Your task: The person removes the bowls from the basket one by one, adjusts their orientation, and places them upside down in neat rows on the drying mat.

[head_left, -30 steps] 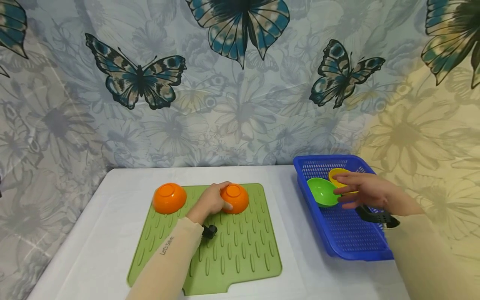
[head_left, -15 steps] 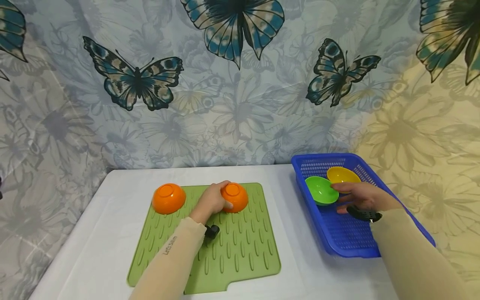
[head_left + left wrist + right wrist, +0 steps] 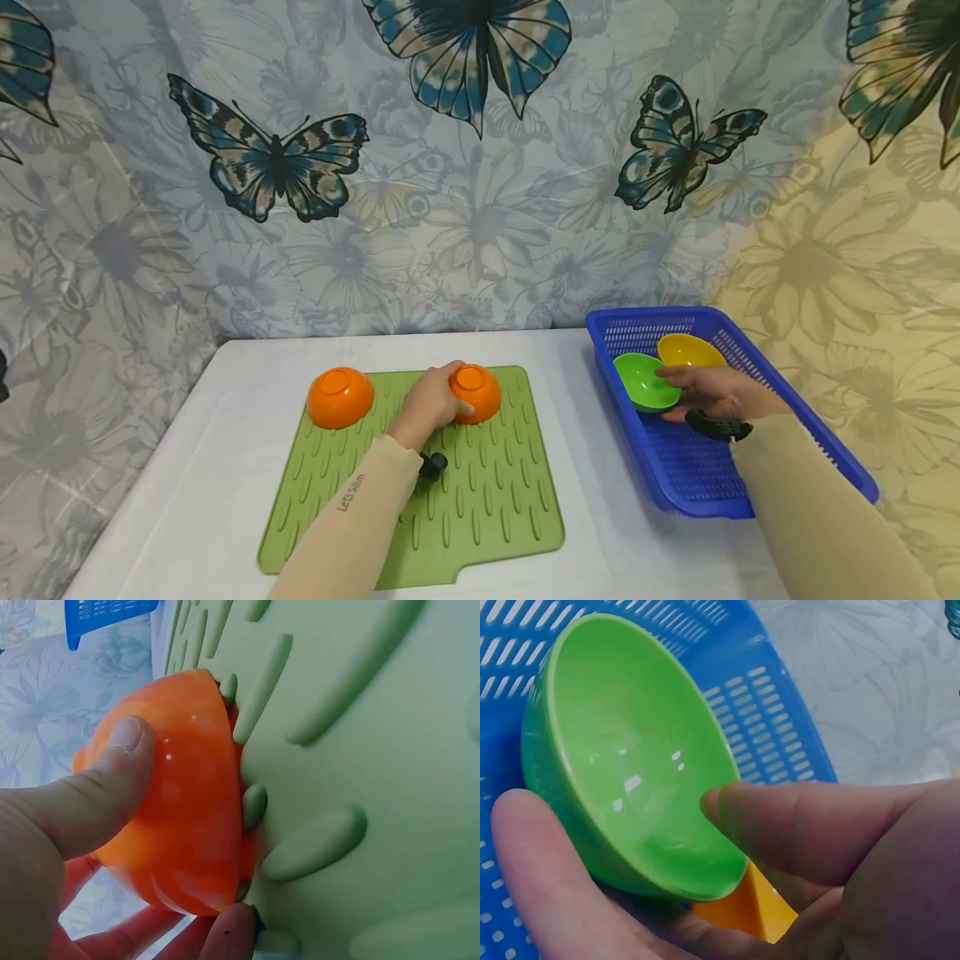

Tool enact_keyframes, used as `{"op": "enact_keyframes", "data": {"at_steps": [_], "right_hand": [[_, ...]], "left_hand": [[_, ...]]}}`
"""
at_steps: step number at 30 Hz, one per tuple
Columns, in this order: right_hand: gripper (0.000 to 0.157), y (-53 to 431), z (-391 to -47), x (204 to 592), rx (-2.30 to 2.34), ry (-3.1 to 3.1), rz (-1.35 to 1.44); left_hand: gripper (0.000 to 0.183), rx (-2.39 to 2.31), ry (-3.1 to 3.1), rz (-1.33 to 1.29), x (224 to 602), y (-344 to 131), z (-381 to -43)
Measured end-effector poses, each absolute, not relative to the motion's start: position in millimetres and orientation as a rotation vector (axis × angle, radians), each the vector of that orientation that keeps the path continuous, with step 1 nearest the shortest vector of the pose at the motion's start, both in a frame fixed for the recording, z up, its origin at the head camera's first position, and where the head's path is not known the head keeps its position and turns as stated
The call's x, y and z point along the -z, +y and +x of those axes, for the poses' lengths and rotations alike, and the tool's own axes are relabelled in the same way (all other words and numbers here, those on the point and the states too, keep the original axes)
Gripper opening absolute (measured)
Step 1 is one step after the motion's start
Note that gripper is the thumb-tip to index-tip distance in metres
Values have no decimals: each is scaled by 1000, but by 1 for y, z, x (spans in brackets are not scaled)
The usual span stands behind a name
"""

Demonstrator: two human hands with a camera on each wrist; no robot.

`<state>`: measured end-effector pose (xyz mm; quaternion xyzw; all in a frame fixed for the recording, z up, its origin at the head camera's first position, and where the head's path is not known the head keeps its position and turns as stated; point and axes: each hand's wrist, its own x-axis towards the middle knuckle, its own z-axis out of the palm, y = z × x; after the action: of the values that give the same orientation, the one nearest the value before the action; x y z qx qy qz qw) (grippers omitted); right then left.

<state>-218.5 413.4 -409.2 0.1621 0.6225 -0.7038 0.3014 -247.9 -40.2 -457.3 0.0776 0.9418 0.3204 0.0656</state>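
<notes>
Left grip (image 3: 432,407) holds an overturned orange bowl (image 3: 478,394) — right grip (image 3: 718,390) curves round a green bowl (image 3: 642,383) — whether it pinches, one cannot tell.

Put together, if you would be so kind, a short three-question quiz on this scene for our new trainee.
1. Multiple choice: which colour of bowl are the fingers of the right hand at?
A) yellow
B) green
C) orange
2. True or false: the left hand is holding the yellow bowl.
3. Short answer: how many orange bowls are on the green mat, and which way up are they?

Key:
1. B, the green bowl in the blue basket.
2. False; it holds an orange bowl.
3. Two, both upside down.
</notes>
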Motion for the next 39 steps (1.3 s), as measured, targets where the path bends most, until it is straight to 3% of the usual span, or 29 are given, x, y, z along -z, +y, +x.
{"op": "enact_keyframes", "data": {"at_steps": [15, 29, 34, 39], "right_hand": [[60, 412, -213, 404, 1768, 1819, 432], [48, 417, -176, 379, 1921, 1797, 230], [46, 409, -157, 364, 2023, 1765, 89], [42, 381, -135, 346, 2057, 1863, -40]], "left_hand": [[83, -925, 2930, 185, 452, -29, -234], [85, -750, 2967, 237, 455, -26, -230], [93, -726, 3002, 255, 446, -14, -210], [93, -1016, 2927, 384, 412, -5, -170]]}}
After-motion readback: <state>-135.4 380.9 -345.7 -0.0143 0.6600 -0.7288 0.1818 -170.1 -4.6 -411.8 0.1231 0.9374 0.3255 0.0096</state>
